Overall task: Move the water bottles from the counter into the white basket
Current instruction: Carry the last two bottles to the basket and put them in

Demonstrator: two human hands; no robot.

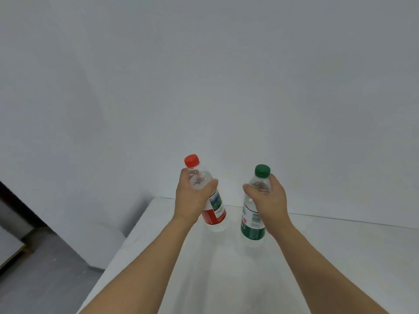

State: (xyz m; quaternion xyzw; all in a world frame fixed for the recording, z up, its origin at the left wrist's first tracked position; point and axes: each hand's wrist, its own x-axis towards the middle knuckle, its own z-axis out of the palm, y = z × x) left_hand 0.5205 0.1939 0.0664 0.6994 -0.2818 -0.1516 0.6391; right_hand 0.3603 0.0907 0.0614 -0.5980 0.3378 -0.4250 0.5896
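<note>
Your left hand (192, 196) is wrapped around the red-cap bottle (209, 196); your right hand (269, 200) is wrapped around the green-cap bottle (254, 214). Both bottles are over the tabletop (340, 257). Keep them upright and apart. The basket is out of view; locate it before lowering.
</note>
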